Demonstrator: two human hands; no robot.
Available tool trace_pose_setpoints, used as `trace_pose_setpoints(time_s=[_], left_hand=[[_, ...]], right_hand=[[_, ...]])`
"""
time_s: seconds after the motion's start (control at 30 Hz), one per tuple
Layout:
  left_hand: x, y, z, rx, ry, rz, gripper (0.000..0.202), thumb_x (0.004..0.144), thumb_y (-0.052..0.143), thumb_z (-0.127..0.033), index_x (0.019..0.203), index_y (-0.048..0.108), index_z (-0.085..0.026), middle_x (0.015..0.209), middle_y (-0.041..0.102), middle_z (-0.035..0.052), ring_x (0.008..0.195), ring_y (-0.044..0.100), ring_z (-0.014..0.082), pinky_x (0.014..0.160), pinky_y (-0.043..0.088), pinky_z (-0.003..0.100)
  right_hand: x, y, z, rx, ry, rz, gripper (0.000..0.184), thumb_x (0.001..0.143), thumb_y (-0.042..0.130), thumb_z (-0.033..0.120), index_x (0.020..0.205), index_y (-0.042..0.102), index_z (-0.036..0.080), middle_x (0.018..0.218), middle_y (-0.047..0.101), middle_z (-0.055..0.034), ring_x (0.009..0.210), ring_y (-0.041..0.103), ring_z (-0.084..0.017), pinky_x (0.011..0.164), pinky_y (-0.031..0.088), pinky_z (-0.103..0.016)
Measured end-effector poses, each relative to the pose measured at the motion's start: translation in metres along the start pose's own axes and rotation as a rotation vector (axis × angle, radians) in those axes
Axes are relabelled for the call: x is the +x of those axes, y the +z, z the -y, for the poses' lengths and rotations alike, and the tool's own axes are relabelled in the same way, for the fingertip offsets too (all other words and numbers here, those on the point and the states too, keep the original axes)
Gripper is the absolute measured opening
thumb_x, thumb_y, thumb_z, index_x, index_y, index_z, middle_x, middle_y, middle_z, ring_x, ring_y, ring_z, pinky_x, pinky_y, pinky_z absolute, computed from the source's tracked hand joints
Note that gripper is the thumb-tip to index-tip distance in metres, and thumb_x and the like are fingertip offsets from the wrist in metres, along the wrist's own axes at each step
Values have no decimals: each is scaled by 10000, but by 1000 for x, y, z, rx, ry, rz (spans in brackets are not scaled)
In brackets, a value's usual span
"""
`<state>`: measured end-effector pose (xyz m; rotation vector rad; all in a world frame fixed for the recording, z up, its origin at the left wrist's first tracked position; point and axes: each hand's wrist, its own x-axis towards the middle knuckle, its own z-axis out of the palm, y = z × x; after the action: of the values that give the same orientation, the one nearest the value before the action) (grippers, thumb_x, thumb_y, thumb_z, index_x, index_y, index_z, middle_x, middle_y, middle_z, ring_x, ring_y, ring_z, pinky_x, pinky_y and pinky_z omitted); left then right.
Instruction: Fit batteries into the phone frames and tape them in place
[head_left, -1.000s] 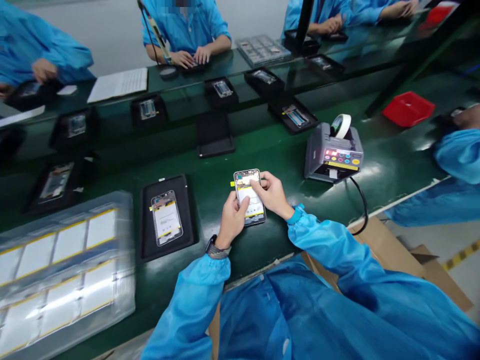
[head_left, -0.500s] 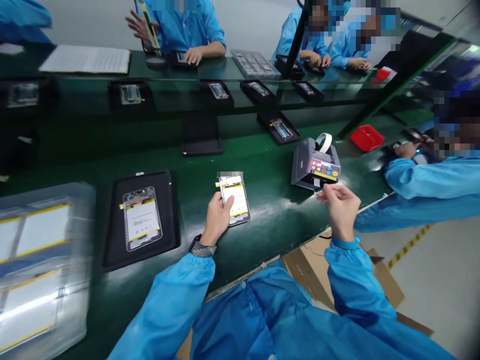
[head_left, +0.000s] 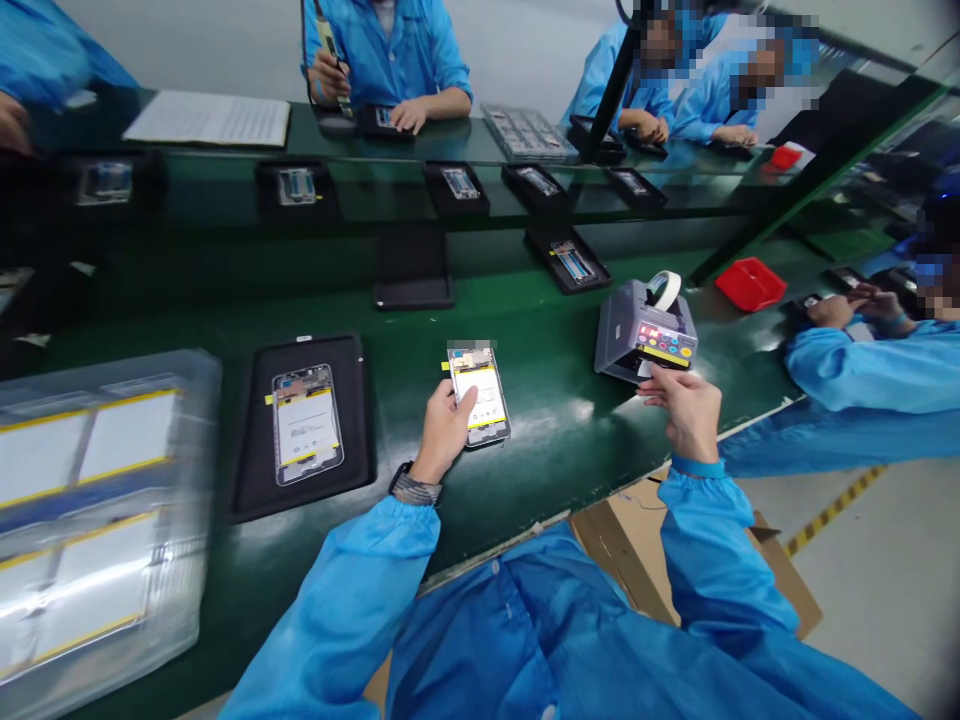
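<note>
My left hand (head_left: pixel 444 428) grips an opened phone (head_left: pixel 484 408) by its left side, the thumb lying over the white battery. Yellow strips edge the battery, and a yellow tab sticks out at the phone's upper left. At the front of a grey tape dispenser (head_left: pixel 628 325), my right hand (head_left: pixel 686 405) pinches a short piece of tape (head_left: pixel 645 369) at the outlet. A white tape roll (head_left: pixel 664 291) sits on top of the dispenser. Left of my left hand, a second opened phone (head_left: pixel 306 425) lies in a black tray (head_left: pixel 251 475).
A clear plastic tray (head_left: pixel 191 540) with several white batteries fills the left. Farther back are an empty black tray (head_left: pixel 414 302) and a black tray with a phone frame (head_left: pixel 574 262). A red bin (head_left: pixel 750 284) stands right. Co-workers sit opposite and at the right.
My right hand has moved in closer to the dispenser's outlet, its fingertips now at the tape. The left hand still holds the phone. The whole view has shifted slightly.
</note>
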<state>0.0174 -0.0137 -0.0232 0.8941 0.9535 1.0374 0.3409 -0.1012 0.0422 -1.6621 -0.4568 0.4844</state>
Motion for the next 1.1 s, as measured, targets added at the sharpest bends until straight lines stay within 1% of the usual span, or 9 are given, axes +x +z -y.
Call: trace_pose_setpoints(time_s=[0.13, 0.27, 0.47, 0.57, 0.63, 0.7, 0.87, 0.97, 1.1], left_hand=[[0, 0, 1, 9, -3, 13, 643, 677, 866, -606, 1049, 597, -155, 1040, 775, 134, 877, 768, 280, 782, 633, 421], [0, -1, 3, 11, 0, 16, 605, 707, 857, -579, 1049, 596, -153, 1059, 774, 135, 899, 768, 274, 801, 629, 413], [1, -1, 5, -33, 5, 20, 611, 699, 868, -569, 1049, 593, -150, 1055, 776, 136, 899, 768, 263, 809, 626, 396], [2, 0, 5, -54, 3, 28, 612, 707, 868, -567, 1063, 597, -150, 1046, 780, 134, 873, 770, 251, 785, 627, 375], [2, 1, 5, -66, 2, 28, 601, 710, 876, -550, 1063, 598, -151, 1046, 782, 133, 872, 771, 249, 777, 629, 365], [1, 1, 4, -69, -1, 32, 588, 715, 884, -528, 1063, 598, -151, 1054, 783, 135, 885, 773, 252, 786, 633, 367], [0, 0, 3, -83, 6, 79, 581, 733, 891, -493, 1092, 586, -152, 1114, 778, 142, 982, 769, 281, 892, 630, 429], [0, 0, 5, -93, 20, 94, 589, 730, 897, -491, 1099, 585, -154, 1141, 775, 143, 1019, 763, 291, 935, 620, 448], [2, 0, 8, -86, 33, 90, 567, 747, 886, -489, 1094, 580, -161, 1147, 776, 136, 1017, 764, 287, 922, 625, 439]], right_hand=[[-1, 2, 2, -5, 3, -22, 247, 598, 868, 302, 695, 734, 119, 618, 706, -96, 514, 679, -181, 402, 507, -216], [-1, 6, 3, -11, 18, -60, 132, 657, 821, 201, 646, 705, 139, 572, 667, -77, 476, 637, -160, 399, 495, -219], [2, 0, -2, -3, 19, -79, 209, 748, 777, 92, 594, 679, 193, 526, 578, -48, 431, 570, -144, 441, 481, -292], [-7, -2, -3, 25, -28, -56, 180, 733, 800, 116, 612, 695, 199, 509, 547, -31, 437, 546, -140, 439, 441, -306], [-25, 4, -3, 41, -46, -4, 111, 691, 825, 175, 652, 721, 187, 473, 517, -1, 419, 501, -127, 418, 394, -291], [-50, 19, -3, 30, -28, 96, 125, 649, 831, 239, 709, 749, 165, 450, 506, 23, 403, 456, -106, 412, 345, -259], [-113, 76, -11, -41, 74, 468, 267, 677, 846, 379, 767, 737, 152, 468, 522, 36, 423, 406, -82, 436, 289, -224], [-132, 100, -18, -46, 93, 600, 336, 692, 859, 446, 774, 718, 152, 482, 529, 36, 427, 389, -78, 440, 258, -230], [-138, 112, -27, -62, 85, 663, 360, 691, 862, 474, 774, 706, 160, 480, 516, 43, 438, 394, -86, 456, 267, -238]])
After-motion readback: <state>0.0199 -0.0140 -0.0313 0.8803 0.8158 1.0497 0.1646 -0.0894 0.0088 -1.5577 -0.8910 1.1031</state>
